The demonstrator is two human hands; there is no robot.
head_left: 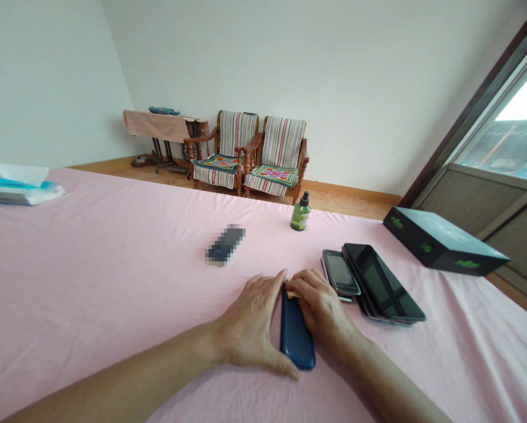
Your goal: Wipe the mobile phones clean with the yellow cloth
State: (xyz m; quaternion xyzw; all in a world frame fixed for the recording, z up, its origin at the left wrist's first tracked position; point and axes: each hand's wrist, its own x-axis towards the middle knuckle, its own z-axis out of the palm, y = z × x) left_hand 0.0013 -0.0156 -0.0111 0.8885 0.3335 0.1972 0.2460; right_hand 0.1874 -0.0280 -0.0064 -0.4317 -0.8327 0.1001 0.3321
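Observation:
A dark blue phone (298, 338) lies flat on the pink cloth, its plain side up. My left hand (249, 320) braces it from the left, index finger at the far end and thumb at the near end. Closed over a small yellowish cloth (292, 290), my right hand (318, 302) presses on the phone's far end and hides part of it. Just right of that hand lies a phone (341, 272) with a grey rim, stacked on another thin item. Beside it is a stack of black tablets (384, 282).
Beyond my hands, a pixelated dark object (225, 245) lies on the pink cloth (135, 264). A green spray bottle (301, 212) stands near the far edge. To the right is a black box (443, 241); a tissue pack (20, 185) lies far left. Two wooden chairs (274, 153) stand behind.

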